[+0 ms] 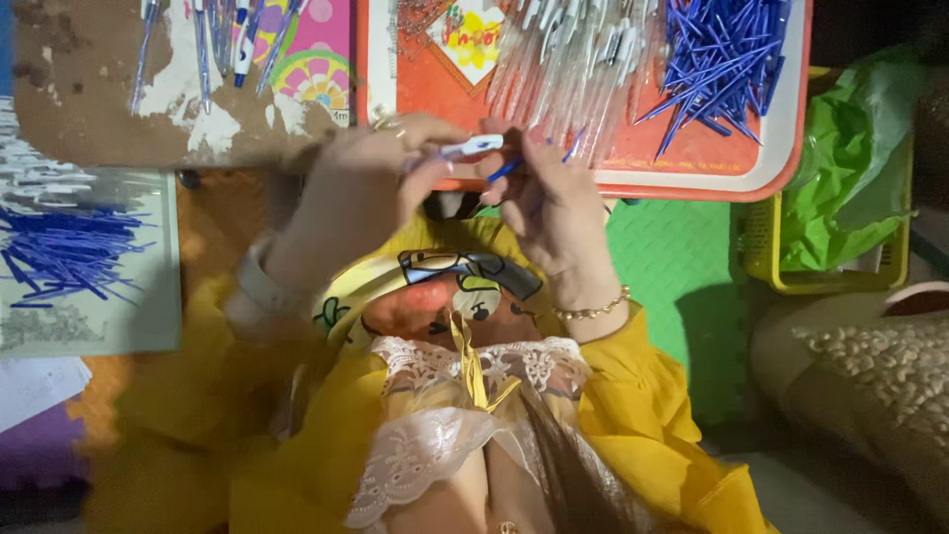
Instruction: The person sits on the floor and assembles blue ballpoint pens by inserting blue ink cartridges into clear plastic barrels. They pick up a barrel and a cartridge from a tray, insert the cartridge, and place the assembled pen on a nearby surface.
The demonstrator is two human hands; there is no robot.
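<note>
I have both hands raised together just below the near rim of the orange tray (pixel 692 168). My left hand (pixel 361 183) pinches a white-and-clear pen barrel (pixel 473 147) between thumb and fingertips, the barrel lying nearly level and pointing toward three o'clock. My right hand (pixel 554 203) meets it from the three o'clock side, fingers curled tight around a thin blue refill (pixel 506 169) whose end touches or sits just beside the barrel's open end; motion blur keeps me from telling whether the refill is already inside.

On the tray, at twelve o'clock from my hands, lies a heap of clear pen barrels (pixel 563 59), and at one o'clock a loose pile of blue refills (pixel 722 54). A gold bracelet (pixel 593 310) circles my right wrist.

At nine o'clock a second pile of blue refills (pixel 64 252) rests on a pale board (pixel 129 326). At eleven o'clock a few assembled pens (pixel 232 40) lie on the worn tabletop. At three o'clock, well apart, a yellow basket (pixel 835 267) holds a crumpled green plastic bag (pixel 850 168).
</note>
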